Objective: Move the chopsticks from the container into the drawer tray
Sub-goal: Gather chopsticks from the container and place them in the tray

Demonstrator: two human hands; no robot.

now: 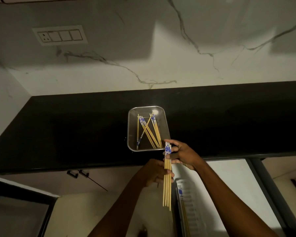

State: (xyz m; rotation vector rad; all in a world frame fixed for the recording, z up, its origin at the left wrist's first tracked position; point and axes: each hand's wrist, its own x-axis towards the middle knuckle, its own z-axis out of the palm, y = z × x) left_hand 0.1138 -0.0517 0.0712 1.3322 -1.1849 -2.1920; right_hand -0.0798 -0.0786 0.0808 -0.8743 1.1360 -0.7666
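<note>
A steel container [130, 127] sits on the black countertop and holds several bamboo chopsticks [149, 132] with blue-and-white patterned tops, lying crossed. Just in front of it, both hands hold a bundle of several chopsticks [167, 190] pointing down. My right hand [183, 155] grips the bundle near its patterned tops. My left hand [156, 171] grips it lower, around the middle. Below, in the open drawer, a white ribbed tray [193, 211] holds a few chopsticks [182, 199] along its left side.
The black countertop [75, 134] runs across the view under a marble wall with a switch panel [60, 35]. The open drawer [237, 194] has a dark frame on its right. Cabinet handles [78, 173] sit under the counter edge at the left.
</note>
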